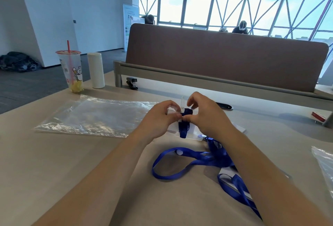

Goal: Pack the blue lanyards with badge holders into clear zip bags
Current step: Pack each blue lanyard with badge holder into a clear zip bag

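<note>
Blue lanyard (183, 130) (bunched) across badge holder (193, 131).

Bare beige tabletop (68, 168) in front of flat clear plastic zip bag (93, 116): open for passage.
Behind bag: clear plastic cup with red straw (71, 71), tall white cylinder bottle (96, 70), black stapler (132, 83).
Right of bag, nearer side: tangled loose blue ribbon lanyards (194, 161).
Far behind bag: brown fabric desk partition (225, 60), blocking reach.

Left hand (162, 116) pinches clear badge holder (173, 129); right hand (203, 116) pinches the folded blue lanyard (183, 129) lying across it. Zip bag (93, 116) lies flat just left of the hands, loose lanyards (189, 161) sprawl nearer the person, to the rt. Back left: cup w/ red straw (71, 71), white bottle (96, 70), stapler (132, 82).
</note>
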The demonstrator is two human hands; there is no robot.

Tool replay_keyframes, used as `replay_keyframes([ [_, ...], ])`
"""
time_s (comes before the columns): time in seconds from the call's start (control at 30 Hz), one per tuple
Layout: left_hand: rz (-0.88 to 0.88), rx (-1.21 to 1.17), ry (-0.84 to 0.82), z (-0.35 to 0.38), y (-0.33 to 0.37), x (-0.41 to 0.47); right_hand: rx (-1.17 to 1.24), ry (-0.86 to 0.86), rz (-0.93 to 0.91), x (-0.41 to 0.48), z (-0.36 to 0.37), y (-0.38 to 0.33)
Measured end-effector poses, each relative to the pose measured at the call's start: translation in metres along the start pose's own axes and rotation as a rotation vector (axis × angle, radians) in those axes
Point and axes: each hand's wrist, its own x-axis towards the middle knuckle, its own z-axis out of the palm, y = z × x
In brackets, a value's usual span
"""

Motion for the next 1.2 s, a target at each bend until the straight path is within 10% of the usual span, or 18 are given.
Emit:
replay_keyframes([
  [0.33, -0.021, 0.099, 0.049, 0.003, 0.003, 0.001, 0.069, -0.079, 0.044, 0.004, -0.001, 0.008],
  [0.6, -0.233, -0.268, 0.093, -0.015, 0.008, 0.006, 0.22, -0.01, 0.119, 0.006, -0.006, 0.02],
  [0.87, -0.277, 0.467, -0.139, -0.037, -0.029, -0.007, 0.217, 0.0, 0.177, 0.005, 0.003, 0.021],
  [1.2, -0.166, 0.495, -0.13, -0.032, -0.043, -0.021, 0.122, -0.041, 0.169, 0.005, 0.017, 0.015],
])
